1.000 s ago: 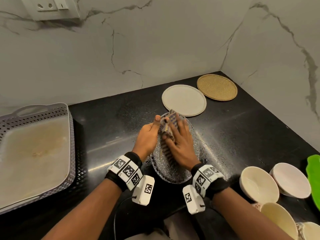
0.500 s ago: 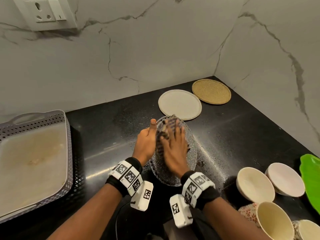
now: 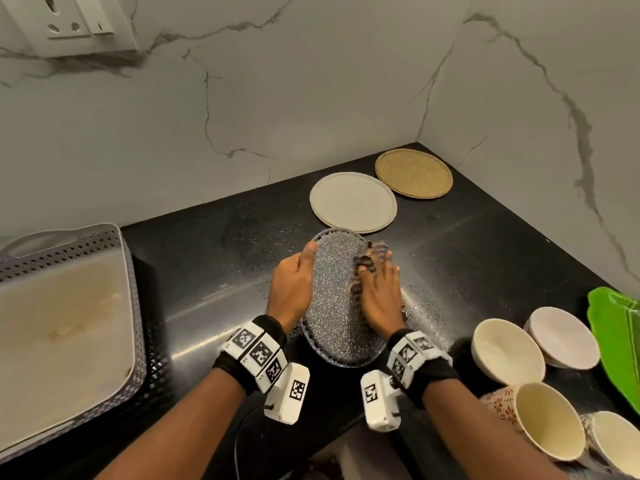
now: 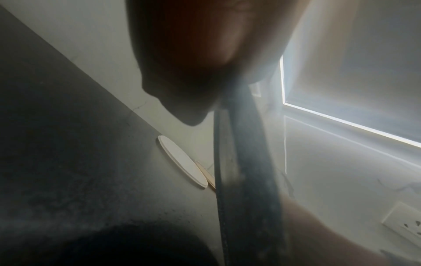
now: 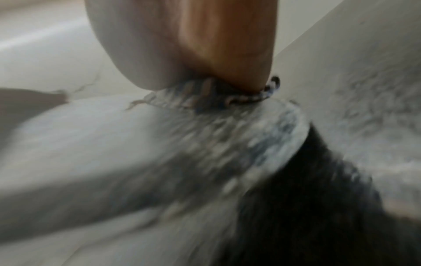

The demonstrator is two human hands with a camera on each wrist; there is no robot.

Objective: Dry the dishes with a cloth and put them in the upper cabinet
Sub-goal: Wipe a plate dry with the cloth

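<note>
A speckled glass plate (image 3: 334,299) is tilted up on its near edge on the black counter (image 3: 214,258). My left hand (image 3: 292,289) grips its left rim, thumb over the upper edge. My right hand (image 3: 379,296) holds a dark striped cloth (image 3: 369,256) against the plate's right rim, with the cloth bunched between its fingers. The left wrist view shows the plate (image 4: 246,180) edge-on beside my left hand (image 4: 182,54). In the blurred right wrist view, the cloth (image 5: 205,97) lies under my right hand (image 5: 182,45) on the plate (image 5: 159,144).
A white plate (image 3: 353,202) and a tan plate (image 3: 414,173) lie flat in the back corner. Bowls (image 3: 507,351) and cups (image 3: 547,420) crowd the right, beside a green leaf-shaped dish (image 3: 620,334). A perforated grey basket (image 3: 135,306) holding a tray sits left. Marble walls close in behind and right.
The plate has tipped up from lying flat, its left side raised. My right hand and the cloth have slid from the plate's middle to its right rim.
</note>
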